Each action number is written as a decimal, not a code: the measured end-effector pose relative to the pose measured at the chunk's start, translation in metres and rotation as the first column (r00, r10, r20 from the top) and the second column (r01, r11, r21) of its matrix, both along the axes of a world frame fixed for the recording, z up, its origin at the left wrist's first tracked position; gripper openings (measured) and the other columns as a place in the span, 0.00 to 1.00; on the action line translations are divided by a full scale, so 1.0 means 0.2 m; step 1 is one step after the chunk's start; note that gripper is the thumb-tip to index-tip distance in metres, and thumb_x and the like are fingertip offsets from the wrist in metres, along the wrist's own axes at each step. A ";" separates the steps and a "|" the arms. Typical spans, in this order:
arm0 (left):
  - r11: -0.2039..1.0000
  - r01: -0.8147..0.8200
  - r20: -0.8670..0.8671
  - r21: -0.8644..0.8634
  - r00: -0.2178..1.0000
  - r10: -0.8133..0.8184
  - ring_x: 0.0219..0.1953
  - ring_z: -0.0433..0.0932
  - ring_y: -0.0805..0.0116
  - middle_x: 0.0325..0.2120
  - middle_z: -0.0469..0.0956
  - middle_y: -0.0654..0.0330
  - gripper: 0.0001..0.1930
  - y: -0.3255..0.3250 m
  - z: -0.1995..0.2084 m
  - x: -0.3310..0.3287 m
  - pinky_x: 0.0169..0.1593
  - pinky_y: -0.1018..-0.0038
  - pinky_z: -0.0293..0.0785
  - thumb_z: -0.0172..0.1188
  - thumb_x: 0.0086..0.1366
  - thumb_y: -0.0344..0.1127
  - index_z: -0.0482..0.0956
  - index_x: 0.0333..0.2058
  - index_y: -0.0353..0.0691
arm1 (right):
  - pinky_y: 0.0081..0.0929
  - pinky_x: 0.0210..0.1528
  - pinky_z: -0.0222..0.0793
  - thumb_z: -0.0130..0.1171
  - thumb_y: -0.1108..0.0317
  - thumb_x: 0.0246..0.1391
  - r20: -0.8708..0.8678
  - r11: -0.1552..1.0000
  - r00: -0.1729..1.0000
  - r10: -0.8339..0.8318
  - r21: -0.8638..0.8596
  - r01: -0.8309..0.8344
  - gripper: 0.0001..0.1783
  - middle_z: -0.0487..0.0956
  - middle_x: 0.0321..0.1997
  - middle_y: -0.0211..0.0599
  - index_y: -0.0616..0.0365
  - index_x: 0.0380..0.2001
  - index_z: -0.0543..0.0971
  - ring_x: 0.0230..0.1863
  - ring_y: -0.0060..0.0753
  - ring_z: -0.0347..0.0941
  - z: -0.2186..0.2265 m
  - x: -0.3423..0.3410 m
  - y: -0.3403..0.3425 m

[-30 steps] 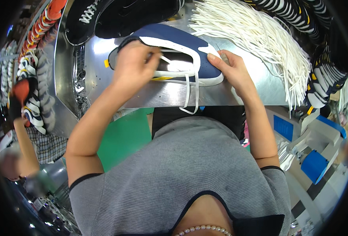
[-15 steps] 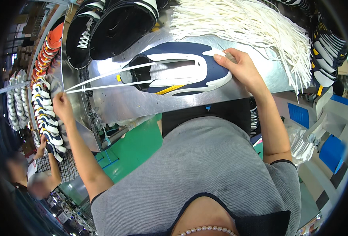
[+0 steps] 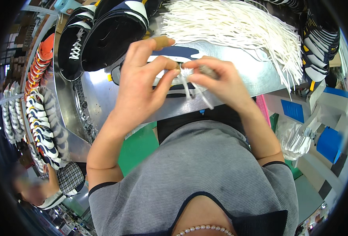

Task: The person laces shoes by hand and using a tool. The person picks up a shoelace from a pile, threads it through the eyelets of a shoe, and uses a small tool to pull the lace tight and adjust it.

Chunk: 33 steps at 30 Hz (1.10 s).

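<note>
Bending the left hand [image 3: 140, 76] so that thumb and forefinger are nearly meeting beside a white lace [image 3: 186, 88]; too blurred for telling whether gripping it. Wearing a tan covering [image 3: 163, 42] on one left finger. Pinching the lace between right thumb and forefinger, curling the rest of the right hand [image 3: 223, 82] around a small grey object [image 3: 208, 71]. Letting two lace lengths hang toward the body. Working directly above a navy-and-white shoe upper [image 3: 180, 51], partly hiding it, lying on a steel table [image 3: 256, 70]. Facing a heap of loose white laces [image 3: 229, 23] beyond it, and black shoe pieces [image 3: 115, 43] toward the left. Sharing the surroundings with a co-worker in checked cloth [image 3: 70, 177] at lower left, beside a row of white-and-navy shoe parts [image 3: 40, 122].
</note>
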<state>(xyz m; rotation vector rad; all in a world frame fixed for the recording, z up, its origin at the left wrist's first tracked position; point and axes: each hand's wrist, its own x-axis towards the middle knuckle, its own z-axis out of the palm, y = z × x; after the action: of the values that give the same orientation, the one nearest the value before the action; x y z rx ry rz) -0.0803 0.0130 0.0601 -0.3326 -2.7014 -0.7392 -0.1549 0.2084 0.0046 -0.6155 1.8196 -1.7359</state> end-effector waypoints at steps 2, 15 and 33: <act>1.000 0.018 -0.013 -0.001 1.000 -0.018 0.50 0.72 0.52 0.48 0.76 0.53 0.06 0.03 -0.05 -0.02 0.52 0.63 0.70 0.67 0.54 0.27 0.80 0.31 0.38 | 0.19 0.34 0.66 0.66 0.68 0.55 0.019 0.998 1.000 -0.014 -0.060 0.015 0.09 0.77 0.27 0.28 0.63 0.35 0.82 0.31 0.18 0.70 -0.08 0.03 -0.08; 0.468 -0.790 0.918 0.395 0.351 -0.183 0.29 0.77 0.75 0.28 0.79 0.61 0.31 -0.07 -0.30 0.00 0.36 0.76 0.74 0.57 0.66 0.63 0.81 0.40 0.33 | 0.22 0.38 0.73 0.68 0.70 0.52 -0.011 0.961 0.983 -0.182 0.212 0.180 0.24 0.83 0.31 0.36 0.61 0.52 0.75 0.34 0.22 0.79 -0.21 0.05 -0.16; 0.587 -0.429 0.402 0.686 0.896 0.186 0.37 0.81 0.75 0.36 0.83 0.60 0.10 0.04 -0.38 0.09 0.41 0.79 0.76 0.66 0.62 0.29 0.81 0.41 0.31 | 0.28 0.34 0.73 0.54 0.72 0.62 -0.356 0.971 0.930 0.093 0.240 -0.005 0.06 0.82 0.29 0.44 0.65 0.38 0.73 0.31 0.39 0.81 -0.14 0.04 -0.04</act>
<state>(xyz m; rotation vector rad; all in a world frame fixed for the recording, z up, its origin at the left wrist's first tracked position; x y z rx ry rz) -0.0613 0.0205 -0.0161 0.4967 -2.2690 -1.8142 -0.1471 0.1997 -0.0233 -0.9241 2.2013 -1.4091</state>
